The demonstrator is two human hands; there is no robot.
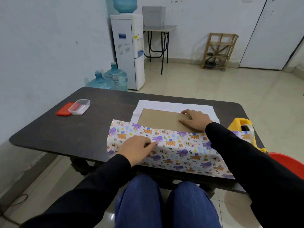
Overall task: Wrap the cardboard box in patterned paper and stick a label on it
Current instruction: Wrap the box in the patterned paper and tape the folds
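Observation:
A flat brown cardboard box [158, 118] lies on the patterned paper [179, 150], whose white underside shows beyond the box at the far side. The near part of the paper, printed with animals, is folded up over the box's near edge. My right hand [195, 119] lies flat on the box's right end, fingers spread and pressing down. My left hand [136, 148] rests on the printed paper near its left end, its fingertips curled and pinching at the paper.
A yellow tape dispenser [243, 129] stands at the table's right edge, partly behind my right sleeve. At the far left of the dark table [65, 132] sit a clear plastic container [79, 106] and its red lid [64, 109]. A red chair [289, 163] is at right.

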